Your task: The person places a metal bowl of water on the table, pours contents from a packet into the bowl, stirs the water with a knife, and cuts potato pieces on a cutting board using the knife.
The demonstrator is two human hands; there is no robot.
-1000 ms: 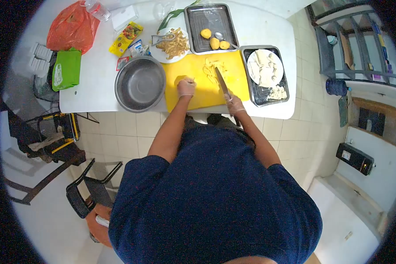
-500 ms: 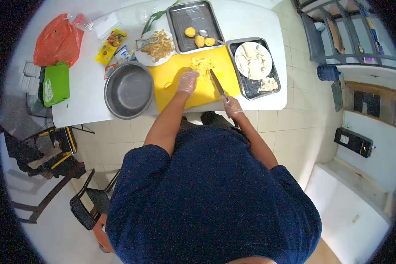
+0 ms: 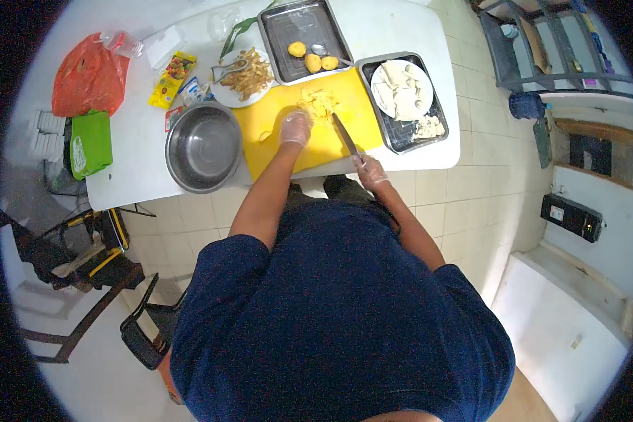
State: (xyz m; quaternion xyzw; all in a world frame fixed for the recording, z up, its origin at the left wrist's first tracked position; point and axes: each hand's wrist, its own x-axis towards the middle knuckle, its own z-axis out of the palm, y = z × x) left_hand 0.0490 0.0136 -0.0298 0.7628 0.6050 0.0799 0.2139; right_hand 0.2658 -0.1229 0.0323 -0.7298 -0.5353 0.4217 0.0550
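My left hand (image 3: 296, 129), in a clear plastic glove, rests on the yellow cutting board (image 3: 359, 98). Its fingers are curled together at the left edge of a pile of pale yellow potato strips (image 3: 319, 103); what lies under them is hidden. My right hand (image 3: 370, 171), gloved too, is closed around the handle of a knife (image 3: 345, 135) at the board's near edge. The blade points away from me, its tip just by the strips. A small loose potato piece (image 3: 264, 136) lies left of my left hand.
Left of the board stands a deep metal bowl (image 3: 204, 172). Behind it are a plate of peelings (image 3: 250, 81) with a peeler, and a metal tray (image 3: 302, 42) with peeled potatoes and a spoon. A second tray (image 3: 429, 144) at right carries a plate of pale pieces (image 3: 404, 91).
The view has shifted slightly. The knife tip sits a little nearer to me, away from the strips. My left hand stays beside the pile.
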